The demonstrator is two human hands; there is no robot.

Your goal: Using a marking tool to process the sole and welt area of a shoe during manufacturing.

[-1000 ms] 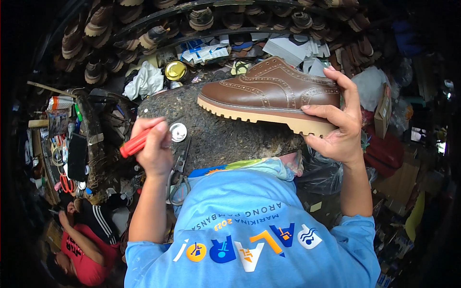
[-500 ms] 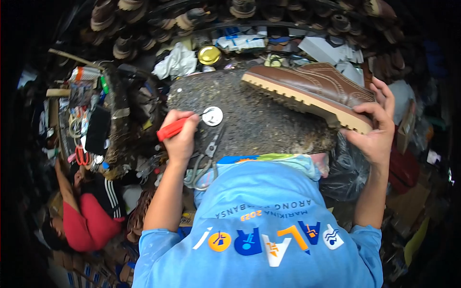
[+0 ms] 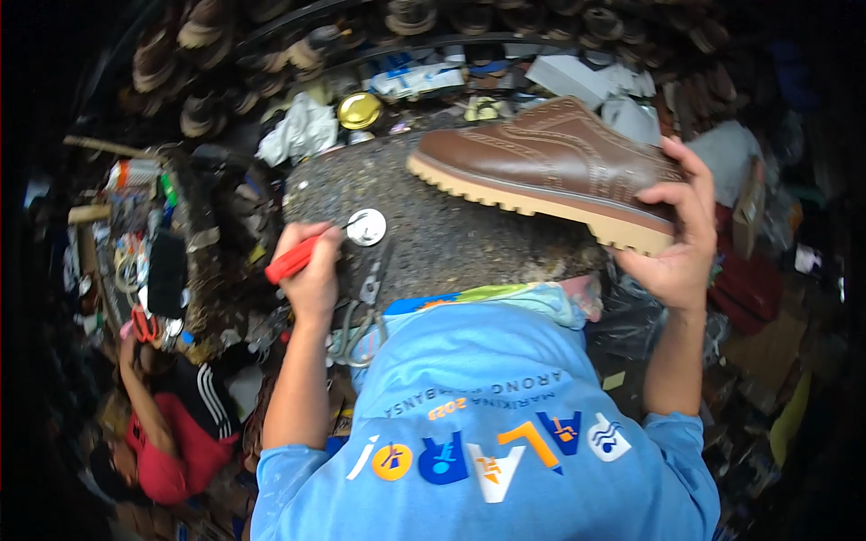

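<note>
My left hand [image 3: 308, 266] is closed round a red-handled tool [image 3: 293, 260]; its thin dark tip points at a small round white-and-silver disc [image 3: 369, 227], and I cannot tell whether they touch. In my right hand [image 3: 678, 225] is a brown leather brogue shoe [image 3: 550, 160], gripped at the heel. The shoe hangs over the worn dark work block [image 3: 433, 243], toe to the left, its tan lugged sole facing down and toward me. Grey-handled scissors [image 3: 368, 302] rest at the block's near left edge, partly over the cloth by my shirt.
A gold round tin [image 3: 360, 110] and a crumpled white cloth [image 3: 299, 131] lie behind the block. Several shoes line the far rack [image 3: 410, 16]. To the left are orange-handled scissors [image 3: 144, 323] and a seated person in red [image 3: 185, 451]. A black plastic bag [image 3: 627, 320] is at right.
The whole view has shifted, so most things appear further left. The shoe has turned a little, showing more of its side upper. Both hands keep their holds.
</note>
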